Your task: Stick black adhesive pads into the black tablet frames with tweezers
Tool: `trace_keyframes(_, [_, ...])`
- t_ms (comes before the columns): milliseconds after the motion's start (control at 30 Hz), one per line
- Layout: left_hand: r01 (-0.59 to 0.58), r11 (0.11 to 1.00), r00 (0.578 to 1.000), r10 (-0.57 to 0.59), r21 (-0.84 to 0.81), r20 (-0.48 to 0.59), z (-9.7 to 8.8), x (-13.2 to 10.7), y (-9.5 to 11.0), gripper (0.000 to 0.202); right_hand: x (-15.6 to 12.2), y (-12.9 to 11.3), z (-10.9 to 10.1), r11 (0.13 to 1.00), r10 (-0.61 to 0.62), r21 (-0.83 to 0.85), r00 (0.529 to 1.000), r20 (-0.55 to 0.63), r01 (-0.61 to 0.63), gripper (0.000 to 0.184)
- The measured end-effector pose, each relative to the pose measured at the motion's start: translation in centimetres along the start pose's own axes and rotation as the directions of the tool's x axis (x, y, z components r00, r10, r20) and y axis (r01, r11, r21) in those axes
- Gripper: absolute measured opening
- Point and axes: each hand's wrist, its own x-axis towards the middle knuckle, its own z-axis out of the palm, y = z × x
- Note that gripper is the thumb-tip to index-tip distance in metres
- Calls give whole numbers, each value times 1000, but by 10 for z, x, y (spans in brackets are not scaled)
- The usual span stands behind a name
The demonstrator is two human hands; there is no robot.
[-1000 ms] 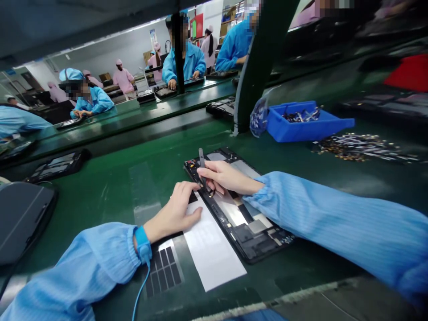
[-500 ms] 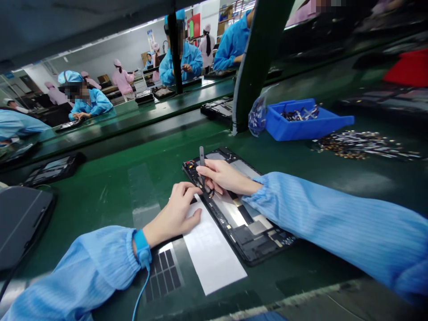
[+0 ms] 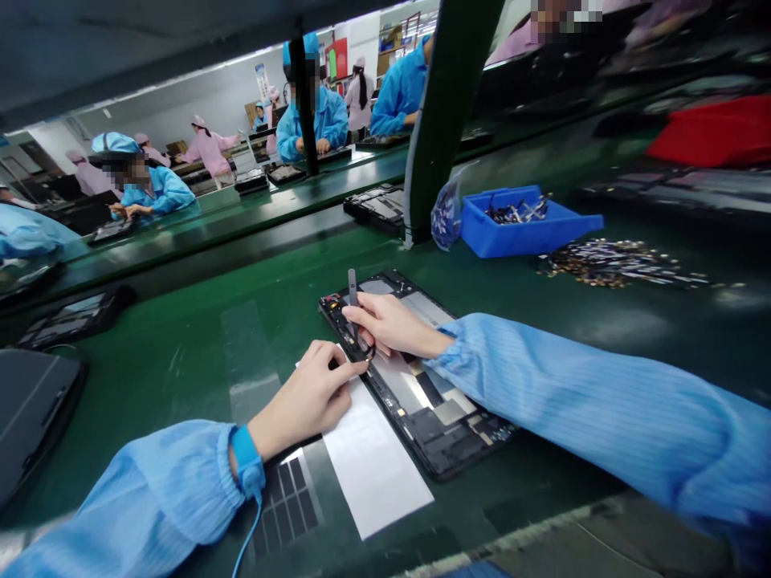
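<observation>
Forward off the white sheet (image 3: 370, 457) has crept the left hand (image 3: 307, 397). Its forefinger now reaches the near edge of the opened tablet (image 3: 434, 409), where a second ago the hand lay flat on the paper. Its grip is loosely curled; whether anything tiny sits between thumb and forefinger cannot be told. A blue wrist strap (image 3: 246, 461) with a thin coiled lead circles the wrist, above a ribbed blue sleeve.

The tablet lies back-up and coverless on the glossy green bench (image 3: 181, 353) — a flat black frame showing silvery shielding plates and dark boards. The smooth rectangular sheet lies just beside it.

The right hand (image 3: 385, 325) rests over the tablet's far half, its grip closed pen-fashion on a slim black tool (image 3: 352, 291). The tool stands nearly upright, its tip down at the frame's edge beside the left forefinger.

Farther off sits a blue plastic bin (image 3: 530, 233) of small parts, with a glinting heap of metal pieces (image 3: 608, 261) scattered on the bench beside it. Beyond a second line, people in blue and pink coats work.
</observation>
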Motion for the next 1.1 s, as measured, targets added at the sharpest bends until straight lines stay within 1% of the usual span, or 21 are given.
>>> trace_keyframes(100, [-5,994,1000,6,114,-11,1,-1,2,38,-1,0,1,1000,-20,6,1000,-16,20,19])
trace_keyframes(200, [45,974,999,-39,222,-30,2,0,3,40,-2,0,1,998,-14,61,999,-30,16,14])
trace_keyframes(267, [64,964,998,-65,259,-3,2,0,5,44,-2,1,0,995,-10,98,999,-31,13,12])
trace_keyframes(333, [59,957,997,-71,284,32,2,1,6,46,-2,3,0,992,-12,122,999,-33,16,12])
trace_keyframes(500, [30,958,994,-57,284,89,1,2,9,47,-1,6,-1,986,-37,160,998,-42,43,16])
trace_keyframes(733, [-31,965,988,-11,262,156,-2,-3,20,45,0,10,0,976,-48,209,997,-59,59,23])
trace_keyframes(833, [11,956,987,-57,295,148,-1,-6,22,47,1,12,0,974,-46,220,997,-63,59,26])
trace_keyframes(967, [79,937,983,-129,340,127,4,-6,20,51,3,13,0,968,-39,245,998,-51,50,26])
trace_keyframes(1100, [98,958,979,-142,270,149,8,0,15,50,3,13,-1,966,-37,254,998,-48,48,28])
